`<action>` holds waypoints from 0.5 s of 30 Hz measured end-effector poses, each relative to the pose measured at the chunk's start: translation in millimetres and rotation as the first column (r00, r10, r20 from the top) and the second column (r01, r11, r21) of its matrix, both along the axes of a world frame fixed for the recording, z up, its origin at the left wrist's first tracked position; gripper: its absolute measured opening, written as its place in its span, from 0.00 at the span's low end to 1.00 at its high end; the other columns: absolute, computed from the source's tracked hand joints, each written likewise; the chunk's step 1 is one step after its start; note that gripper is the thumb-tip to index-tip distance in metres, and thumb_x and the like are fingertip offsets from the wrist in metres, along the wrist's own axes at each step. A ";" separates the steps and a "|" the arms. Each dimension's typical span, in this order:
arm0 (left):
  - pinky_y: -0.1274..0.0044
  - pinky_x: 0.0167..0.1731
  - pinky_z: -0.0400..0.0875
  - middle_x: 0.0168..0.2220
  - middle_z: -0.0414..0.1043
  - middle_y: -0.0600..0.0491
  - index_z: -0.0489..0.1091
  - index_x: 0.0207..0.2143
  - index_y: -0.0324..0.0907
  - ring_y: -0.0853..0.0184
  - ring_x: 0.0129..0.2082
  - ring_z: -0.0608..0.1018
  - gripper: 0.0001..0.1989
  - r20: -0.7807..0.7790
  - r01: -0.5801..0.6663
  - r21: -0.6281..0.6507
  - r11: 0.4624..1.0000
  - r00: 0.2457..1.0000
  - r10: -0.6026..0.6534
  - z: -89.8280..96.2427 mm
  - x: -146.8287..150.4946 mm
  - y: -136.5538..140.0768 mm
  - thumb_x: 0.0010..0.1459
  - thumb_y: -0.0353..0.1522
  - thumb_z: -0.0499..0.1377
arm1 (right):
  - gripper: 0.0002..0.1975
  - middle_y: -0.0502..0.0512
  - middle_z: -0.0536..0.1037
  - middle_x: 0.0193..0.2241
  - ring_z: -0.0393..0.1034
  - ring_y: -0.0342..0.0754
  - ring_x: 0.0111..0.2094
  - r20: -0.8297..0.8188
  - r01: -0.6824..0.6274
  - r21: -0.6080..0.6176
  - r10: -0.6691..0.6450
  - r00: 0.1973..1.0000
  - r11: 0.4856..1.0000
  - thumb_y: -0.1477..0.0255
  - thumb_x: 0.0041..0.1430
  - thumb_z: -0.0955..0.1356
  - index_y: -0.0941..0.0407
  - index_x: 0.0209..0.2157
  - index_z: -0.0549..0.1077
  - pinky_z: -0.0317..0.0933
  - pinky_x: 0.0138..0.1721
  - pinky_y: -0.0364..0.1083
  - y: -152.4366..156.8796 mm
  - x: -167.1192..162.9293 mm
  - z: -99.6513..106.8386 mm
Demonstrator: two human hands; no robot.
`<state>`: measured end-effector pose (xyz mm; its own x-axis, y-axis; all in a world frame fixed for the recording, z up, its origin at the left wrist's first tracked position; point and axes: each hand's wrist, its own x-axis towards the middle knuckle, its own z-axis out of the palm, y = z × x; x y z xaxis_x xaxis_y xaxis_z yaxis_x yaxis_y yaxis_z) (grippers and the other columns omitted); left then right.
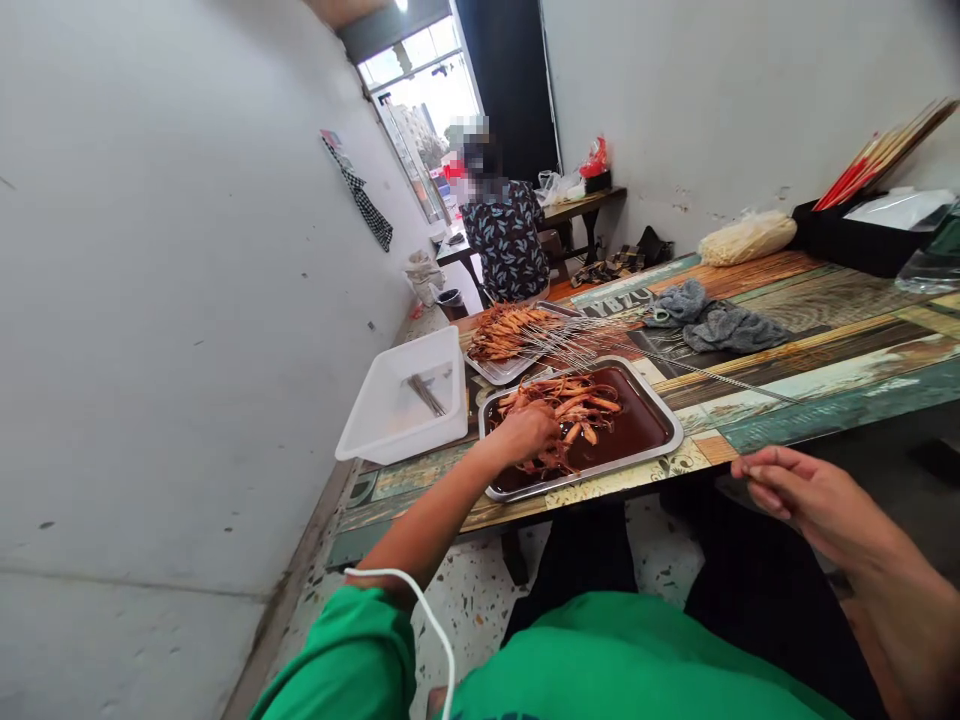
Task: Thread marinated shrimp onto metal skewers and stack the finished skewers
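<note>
My left hand (534, 430) reaches into a metal tray (670, 425) of dark brown liquid. Its fingers are curled round long, orange-brown, stringy food pieces (581, 405); the fingertips are partly hidden. Off the table's front edge, to the right, hovers my right hand (814, 495), its thumb and fingertips pinched together. Whatever it pinches is too small to make out. Behind the tray, similar pieces threaded on metal skewers (574, 345) lie heaped on a clear tray (499, 372). One long skewer (720, 378) lies apart, pointing right across the table.
At the left stands a white plastic bin (397, 430) with several bare metal skewers (426, 395) inside. Grey cloths (724, 325), a bagged pale bundle (748, 238) and a black box (855, 240) of sticks are farther right. A person (506, 240) sits beyond, back turned. A wall (187, 300) rises left.
</note>
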<state>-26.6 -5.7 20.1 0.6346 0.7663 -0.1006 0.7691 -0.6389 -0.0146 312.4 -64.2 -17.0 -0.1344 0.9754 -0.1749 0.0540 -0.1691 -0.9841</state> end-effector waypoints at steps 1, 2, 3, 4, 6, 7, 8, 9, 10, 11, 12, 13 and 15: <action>0.73 0.41 0.58 0.35 0.69 0.47 0.71 0.30 0.40 0.63 0.41 0.67 0.08 -0.006 0.009 -0.016 1.000 1.000 -0.009 0.1 0.2 2.2 0.52 0.31 0.53 | 0.12 0.46 0.60 0.12 0.50 0.37 0.15 -0.028 -0.009 -0.012 0.008 1.000 1.000 0.63 0.48 0.66 0.58 0.25 0.70 0.42 0.17 0.41 -4.8 -2.3 -1.2; 0.73 0.41 0.58 0.35 0.69 0.48 0.71 0.30 0.40 0.63 0.41 0.67 0.07 -0.012 0.019 -0.030 0.999 1.000 -0.019 0.3 0.7 4.3 0.51 0.30 0.53 | 0.12 0.46 0.61 0.12 0.50 0.37 0.15 -0.053 -0.013 -0.021 0.012 0.999 1.000 0.62 0.49 0.67 0.58 0.25 0.70 0.41 0.17 0.41 -9.3 -4.5 -2.0; 0.72 0.41 0.57 0.35 0.69 0.48 0.70 0.30 0.40 0.63 0.40 0.67 0.07 -0.020 0.028 -0.041 0.999 0.999 -0.029 0.5 1.5 6.2 0.50 0.30 0.54 | 0.12 0.47 0.63 0.14 0.50 0.37 0.15 -0.077 -0.014 -0.029 0.012 0.997 0.999 0.62 0.50 0.67 0.58 0.26 0.71 0.41 0.17 0.41 -13.5 -6.5 -2.2; 0.72 0.42 0.57 0.34 0.69 0.48 0.70 0.30 0.39 0.62 0.40 0.67 0.06 -0.030 0.037 -0.051 0.998 0.999 -0.038 1.0 2.7 7.9 0.49 0.29 0.54 | 0.12 0.48 0.66 0.17 0.50 0.36 0.15 -0.098 -0.012 -0.035 0.009 0.995 0.999 0.62 0.50 0.67 0.57 0.28 0.71 0.41 0.17 0.41 -17.5 -8.6 -2.1; 0.71 0.42 0.56 0.33 0.70 0.48 0.69 0.30 0.39 0.62 0.39 0.67 0.06 -0.053 0.055 -0.072 0.996 0.997 -0.059 2.4 5.7 10.8 0.47 0.29 0.54 | 0.13 0.50 0.70 0.23 0.50 0.34 0.14 -0.121 -0.019 -0.049 0.013 0.993 0.999 0.61 0.51 0.67 0.57 0.32 0.71 0.40 0.16 0.41 -24.9 -12.7 -1.4; 0.71 0.41 0.56 0.32 0.70 0.48 0.69 0.30 0.40 0.61 0.39 0.68 0.06 -0.060 0.063 -0.082 0.995 0.996 -0.068 3.4 7.4 12.0 0.46 0.29 0.55 | 0.14 0.50 0.71 0.25 0.50 0.34 0.14 -0.120 -0.027 -0.055 0.020 0.993 0.998 0.60 0.51 0.67 0.56 0.34 0.70 0.39 0.16 0.41 -28.3 -14.6 -1.2; 0.71 0.41 0.56 0.32 0.71 0.48 0.68 0.29 0.40 0.61 0.38 0.68 0.06 -0.062 0.071 -0.092 0.993 0.995 -0.077 4.8 9.0 13.2 0.46 0.29 0.55 | 0.15 0.50 0.71 0.25 0.49 0.33 0.14 -0.111 -0.038 -0.061 0.031 0.993 0.997 0.60 0.50 0.67 0.56 0.35 0.70 0.39 0.16 0.40 -31.4 -16.3 -1.5; 0.72 0.40 0.56 0.31 0.71 0.48 0.68 0.29 0.40 0.62 0.37 0.69 0.06 -0.056 0.078 -0.104 0.992 0.995 -0.084 6.3 10.5 14.2 0.46 0.30 0.55 | 0.16 0.49 0.70 0.23 0.49 0.33 0.13 -0.097 -0.050 -0.071 0.043 0.994 0.996 0.59 0.50 0.68 0.57 0.35 0.70 0.39 0.16 0.40 -34.1 -17.8 -2.2; 0.73 0.39 0.57 0.30 0.71 0.49 0.68 0.28 0.40 0.63 0.36 0.69 0.05 -0.041 0.082 -0.113 0.990 0.995 -0.088 7.8 11.8 15.1 0.46 0.31 0.55 | 0.17 0.49 0.70 0.22 0.49 0.33 0.13 -0.087 -0.061 -0.085 0.054 0.995 0.994 0.58 0.49 0.68 0.57 0.35 0.70 0.39 0.15 0.40 -36.5 -18.9 -3.4; 0.74 0.38 0.57 0.29 0.71 0.49 0.68 0.27 0.40 0.64 0.34 0.69 0.05 -0.015 0.084 -0.120 0.989 0.996 -0.086 9.2 12.8 15.8 0.46 0.31 0.55 | 0.18 0.49 0.69 0.21 0.49 0.34 0.13 -0.082 -0.070 -0.101 0.062 0.995 0.992 0.57 0.48 0.68 0.57 0.34 0.71 0.39 0.15 0.39 -38.6 -19.6 -4.9; 0.75 0.37 0.58 0.28 0.70 0.50 0.68 0.27 0.40 0.65 0.33 0.69 0.05 0.022 0.082 -0.123 0.989 0.997 -0.080 10.2 13.6 16.5 0.45 0.31 0.55 | 0.19 0.49 0.69 0.21 0.50 0.34 0.14 -0.080 -0.073 -0.118 0.064 0.995 0.990 0.57 0.47 0.69 0.57 0.34 0.71 0.40 0.15 0.39 -40.2 -20.0 -6.5; 0.76 0.35 0.58 0.27 0.70 0.51 0.67 0.27 0.39 0.67 0.31 0.69 0.05 0.067 0.077 -0.127 0.989 0.995 -0.069 10.6 14.2 17.0 0.45 0.31 0.55 | 0.19 0.48 0.68 0.20 0.50 0.34 0.14 -0.081 -0.074 -0.132 0.064 0.995 0.988 0.56 0.46 0.69 0.57 0.34 0.71 0.40 0.15 0.39 -41.6 -20.3 -7.9; 0.78 0.30 0.58 0.25 0.68 0.53 0.67 0.26 0.39 0.70 0.27 0.68 0.04 0.166 0.050 -0.135 0.990 0.986 -0.028 9.7 15.1 18.1 0.45 0.31 0.55 | 0.20 0.48 0.68 0.20 0.50 0.35 0.15 -0.079 -0.069 -0.149 0.057 0.995 0.986 0.56 0.46 0.69 0.57 0.34 0.71 0.41 0.16 0.38 -43.6 -20.4 -9.9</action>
